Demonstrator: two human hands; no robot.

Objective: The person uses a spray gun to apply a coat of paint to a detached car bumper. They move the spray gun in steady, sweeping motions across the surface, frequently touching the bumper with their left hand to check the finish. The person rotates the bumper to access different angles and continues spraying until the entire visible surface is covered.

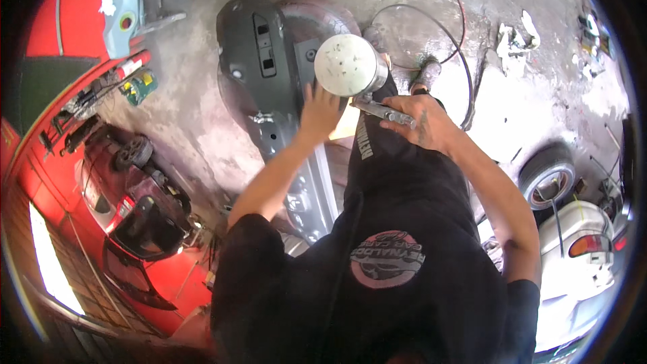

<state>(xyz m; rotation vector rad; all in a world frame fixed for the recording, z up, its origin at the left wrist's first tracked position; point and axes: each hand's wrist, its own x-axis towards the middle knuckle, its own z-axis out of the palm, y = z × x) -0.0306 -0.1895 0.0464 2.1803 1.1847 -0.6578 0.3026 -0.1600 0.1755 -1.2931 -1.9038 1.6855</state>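
My right hand (419,120) is closed around a silver spray gun (384,112). A round, pale cup (346,64) with a speckled lid sits at the far end of the gun. Left of the cup, my left hand (322,116) has its fingers stretched out, beside a dark grey car panel (259,61). Whether those fingers touch the panel or hover over it, I cannot tell. The panel has rectangular cut-outs and stands at my left, with a shiny grey lower part (306,195) running back toward me. Something yellowish (345,123) shows between my hands, mostly hidden.
A dark hose (465,71) loops over the concrete floor ahead on the right. Crumpled white sheeting (517,40) lies beyond it. At right stand a wheel (547,176) and a white bumper with a red lamp (588,245). Car parts (145,195) crowd the red wall at left.
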